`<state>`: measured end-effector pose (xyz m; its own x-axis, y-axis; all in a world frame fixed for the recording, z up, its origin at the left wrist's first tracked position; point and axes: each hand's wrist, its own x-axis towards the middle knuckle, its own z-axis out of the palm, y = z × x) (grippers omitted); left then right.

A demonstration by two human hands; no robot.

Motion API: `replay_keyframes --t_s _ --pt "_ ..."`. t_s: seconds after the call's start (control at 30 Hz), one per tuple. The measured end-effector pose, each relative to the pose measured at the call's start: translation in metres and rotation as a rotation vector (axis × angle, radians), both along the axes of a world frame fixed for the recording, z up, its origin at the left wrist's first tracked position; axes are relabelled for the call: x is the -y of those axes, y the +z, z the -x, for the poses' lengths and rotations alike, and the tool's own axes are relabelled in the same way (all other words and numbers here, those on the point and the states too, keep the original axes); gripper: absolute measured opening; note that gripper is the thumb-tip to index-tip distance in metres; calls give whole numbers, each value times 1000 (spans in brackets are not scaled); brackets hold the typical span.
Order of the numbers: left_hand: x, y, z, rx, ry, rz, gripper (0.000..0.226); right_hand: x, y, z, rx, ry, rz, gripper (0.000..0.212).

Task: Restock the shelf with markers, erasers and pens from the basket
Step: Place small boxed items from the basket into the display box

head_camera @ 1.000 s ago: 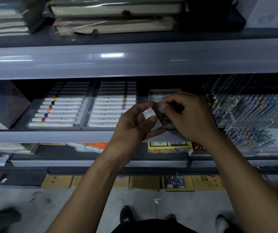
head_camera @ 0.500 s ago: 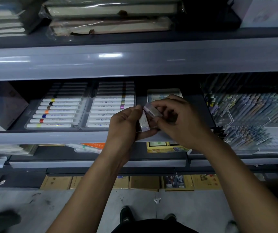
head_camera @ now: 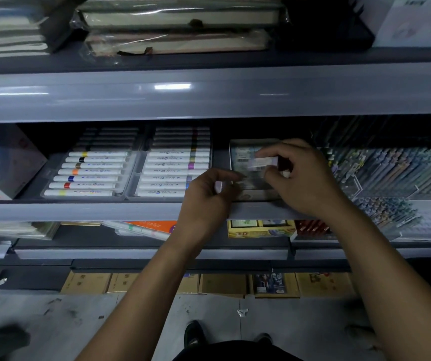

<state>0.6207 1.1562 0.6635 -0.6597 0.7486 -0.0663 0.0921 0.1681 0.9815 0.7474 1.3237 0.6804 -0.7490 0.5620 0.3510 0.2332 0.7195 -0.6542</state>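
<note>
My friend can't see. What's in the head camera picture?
The right hand pinches a small wrapped eraser over a box on the shelf; the left hand holds another. White markers lie left.

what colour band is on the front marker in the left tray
Yellow, on the front marker of the left tray; head view shows it.

A stationery shop: grey shelves (head_camera: 209,92) stacked with trays of markers (head_camera: 89,173), racks of pens (head_camera: 396,173), wrapped notebooks (head_camera: 177,16) and boxed stock (head_camera: 222,284).
</note>
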Motion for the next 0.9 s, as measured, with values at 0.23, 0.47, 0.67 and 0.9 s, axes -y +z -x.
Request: replay_keyframes --t_s 0.23,0.47,0.67,0.9 --pt "0 -7 -1 -332 -76 120 18 -25 0 -2 113 -100 -123 23" --pt "1 -7 -1 -390 -75 125 18 -30 -4 10 213 -168 -238 18" --pt "1 -8 -2 -375 -70 113 17 -29 -3 17 258 -181 -245 15" --pt "2 -7 -3 -325 -80 124 18 -30 -3 24 271 -224 -224 16"
